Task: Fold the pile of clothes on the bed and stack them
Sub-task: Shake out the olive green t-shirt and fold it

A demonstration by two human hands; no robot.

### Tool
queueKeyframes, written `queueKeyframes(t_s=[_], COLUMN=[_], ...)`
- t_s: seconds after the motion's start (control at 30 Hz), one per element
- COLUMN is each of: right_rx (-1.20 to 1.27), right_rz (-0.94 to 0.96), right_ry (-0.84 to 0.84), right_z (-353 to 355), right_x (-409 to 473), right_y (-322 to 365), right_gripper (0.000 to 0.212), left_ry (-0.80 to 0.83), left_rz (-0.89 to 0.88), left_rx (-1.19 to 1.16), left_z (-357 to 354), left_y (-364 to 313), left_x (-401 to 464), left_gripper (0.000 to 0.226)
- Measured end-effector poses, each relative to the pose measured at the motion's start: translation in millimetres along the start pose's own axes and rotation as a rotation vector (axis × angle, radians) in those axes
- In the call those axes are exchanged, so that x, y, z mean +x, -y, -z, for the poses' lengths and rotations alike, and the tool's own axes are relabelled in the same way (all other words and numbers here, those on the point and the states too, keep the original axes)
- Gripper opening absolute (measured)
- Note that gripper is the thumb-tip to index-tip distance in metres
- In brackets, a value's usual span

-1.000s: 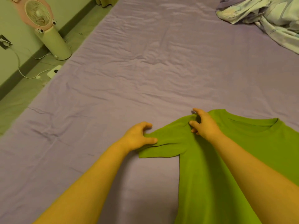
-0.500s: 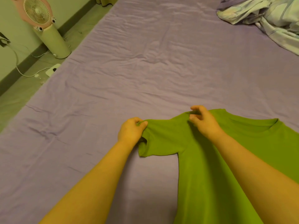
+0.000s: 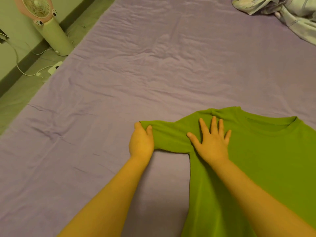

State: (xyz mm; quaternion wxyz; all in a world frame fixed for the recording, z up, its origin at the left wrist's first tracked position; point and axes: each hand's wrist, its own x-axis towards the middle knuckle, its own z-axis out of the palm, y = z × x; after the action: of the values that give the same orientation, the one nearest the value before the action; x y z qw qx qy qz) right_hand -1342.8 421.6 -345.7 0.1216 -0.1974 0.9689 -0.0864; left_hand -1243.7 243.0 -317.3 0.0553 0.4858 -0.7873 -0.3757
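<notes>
Green shirt point(image 3: 256, 159) spread flat on bed point(image 3: 153, 74), near edge. Left hand point(image 3: 141, 142) pinching sleeve end; right hand point(image 3: 212, 142) flat, fingers straight, pressing shoulder. Likely soft, light, limp cloth; best gripped at sleeve hem and shoulder seam.

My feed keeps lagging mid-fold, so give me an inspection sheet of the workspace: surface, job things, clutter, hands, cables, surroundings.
Surface: purple bed sheet, wrinkled.
Job's things: green T-shirt lying flat at near right, collar away from the person, its sleeve stretched out to the left; crumpled pale clothes at the far right corner.
Clutter: nothing seen on the bed.
Hands: left hand grips the sleeve's end; right hand presses flat, fingers spread, on the shirt's shoulder.
Cables: white cable along the floor to a white adapter.
Surroundings: standing fan on the floor left of the bed, by the wall.
</notes>
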Motion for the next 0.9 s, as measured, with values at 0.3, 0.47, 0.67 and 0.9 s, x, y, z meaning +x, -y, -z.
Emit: queueKeyframes(t_s=[0.3,0.47,0.67,0.9], right_rx=[0.546,1.801,1.521,1.478], right_rz=[-0.003,-0.496,-0.435,-0.307], right_ry=[-0.002,0.177,0.046,-0.073], right_z=[6.2,45.2,39.9,44.7], right_x=[-14.1,-24.6,-30.6,-32.3], right_y=[0.4,-30.8,-68.8,-88.3], right_gripper=[0.038,0.056,0.022,0.049], left_ry=[0.222,0.848,0.477,0.425], left_rz=[-0.193,-0.061,-0.137,-0.732], left_rx=[-0.344,-0.509,-0.333,0.633], left_z=[-8.4,-45.0,-75.8,-98.7], left_y=[-45.4,-93.6,-77.1,-60.9], left_x=[-21.5,-64.2,-75.5,-69.9], left_gripper=[0.024,0.029,0.033,0.053])
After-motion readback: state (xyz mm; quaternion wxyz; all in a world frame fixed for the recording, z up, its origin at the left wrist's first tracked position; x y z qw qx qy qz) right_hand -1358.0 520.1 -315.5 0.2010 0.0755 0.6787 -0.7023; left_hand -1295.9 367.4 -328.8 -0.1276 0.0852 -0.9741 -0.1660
